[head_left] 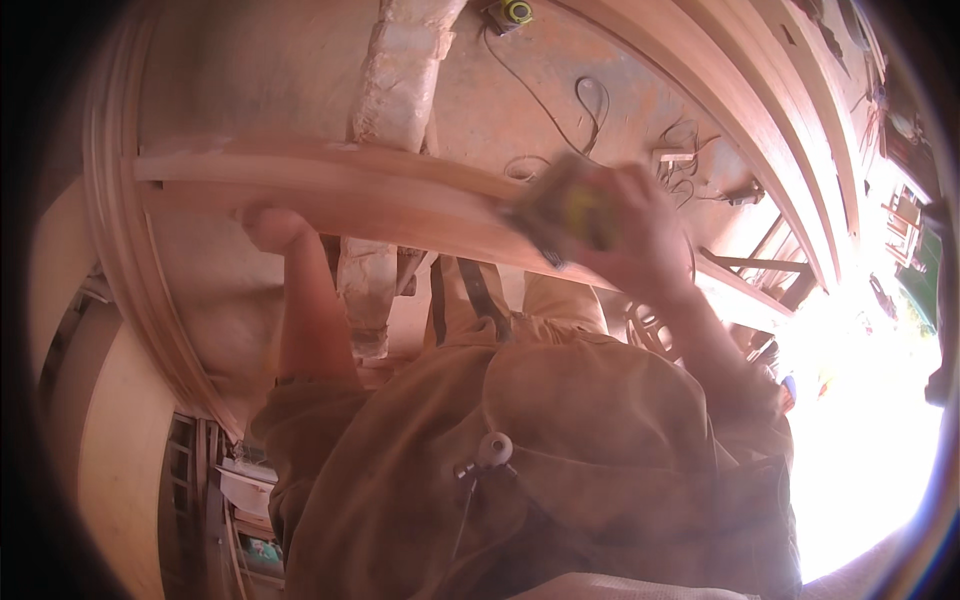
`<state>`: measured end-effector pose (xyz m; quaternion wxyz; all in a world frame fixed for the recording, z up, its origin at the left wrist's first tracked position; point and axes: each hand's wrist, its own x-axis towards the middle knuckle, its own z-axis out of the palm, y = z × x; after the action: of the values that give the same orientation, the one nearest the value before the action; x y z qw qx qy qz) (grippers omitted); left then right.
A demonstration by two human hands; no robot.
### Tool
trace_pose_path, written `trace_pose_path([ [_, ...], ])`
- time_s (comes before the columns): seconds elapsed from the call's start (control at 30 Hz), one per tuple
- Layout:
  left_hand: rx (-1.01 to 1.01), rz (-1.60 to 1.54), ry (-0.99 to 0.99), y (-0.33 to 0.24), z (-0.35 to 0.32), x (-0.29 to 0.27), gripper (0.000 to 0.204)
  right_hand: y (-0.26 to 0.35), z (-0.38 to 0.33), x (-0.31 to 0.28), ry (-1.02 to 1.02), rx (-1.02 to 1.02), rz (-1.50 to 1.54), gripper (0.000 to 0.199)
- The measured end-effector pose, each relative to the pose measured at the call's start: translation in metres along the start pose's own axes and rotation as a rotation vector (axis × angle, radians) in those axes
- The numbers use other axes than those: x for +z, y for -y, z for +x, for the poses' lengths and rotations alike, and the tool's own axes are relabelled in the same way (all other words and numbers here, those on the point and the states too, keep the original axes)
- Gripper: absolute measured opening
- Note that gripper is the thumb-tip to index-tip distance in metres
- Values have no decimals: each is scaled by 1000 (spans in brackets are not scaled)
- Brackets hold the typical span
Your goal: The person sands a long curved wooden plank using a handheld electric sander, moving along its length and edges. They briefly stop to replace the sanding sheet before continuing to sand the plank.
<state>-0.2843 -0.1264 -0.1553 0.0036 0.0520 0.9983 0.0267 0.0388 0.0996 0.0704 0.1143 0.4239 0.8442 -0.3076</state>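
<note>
A long reddish-brown wooden board (400, 203) lies across in front of me, on supports wrapped in pale, worn material. My right hand (640, 235) is closed around a dark and yellow-green power sander (567, 210), smeared by motion. The sander is over the right part of the board, tilted, with its flat base toward the wood; whether it touches cannot be made out. At the board's near edge, toward its left end, my left hand (275, 228) is curled against the wood. Its fingertips are blurred and partly hidden.
A yellow-green and black device (508, 14) lies on the floor at the far side, with a dark cord (590, 115) looping from it. Long curved timbers (740, 90) run along the right, and more boards (120, 230) stand on the left. Bright light floods the right.
</note>
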Motion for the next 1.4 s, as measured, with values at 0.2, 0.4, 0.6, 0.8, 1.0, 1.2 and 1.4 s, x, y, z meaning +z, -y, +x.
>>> trace_pose_path([
  [0.2, 137, 456, 37, -3, 12, 5, 47, 98, 52, 30, 131, -208, -122, 36],
  [0.4, -96, -72, -62, 116, 83, 92, 50, 7, -9, 10, -130, -12, 145, 42],
  [0.6, -257, -83, 62, 1, 20, 3, 54, -139, -111, -28, -140, 413, 0, 52],
  [0.8, -448, -362, 45, -24, 7, -22, 55, -97, -93, -11, -243, 299, 46, 48],
  [1.0, -97, 140, 26, 28, 46, 30, 48, 22, -9, 23, -69, -142, 8, 48],
  [1.2, 66, 379, 3, 59, 77, 56, 38, 5, -32, 18, 40, -91, 25, 50],
  [1.4, -136, 369, -8, 34, 76, 51, 35, -125, -123, -14, -232, 226, 22, 43],
])
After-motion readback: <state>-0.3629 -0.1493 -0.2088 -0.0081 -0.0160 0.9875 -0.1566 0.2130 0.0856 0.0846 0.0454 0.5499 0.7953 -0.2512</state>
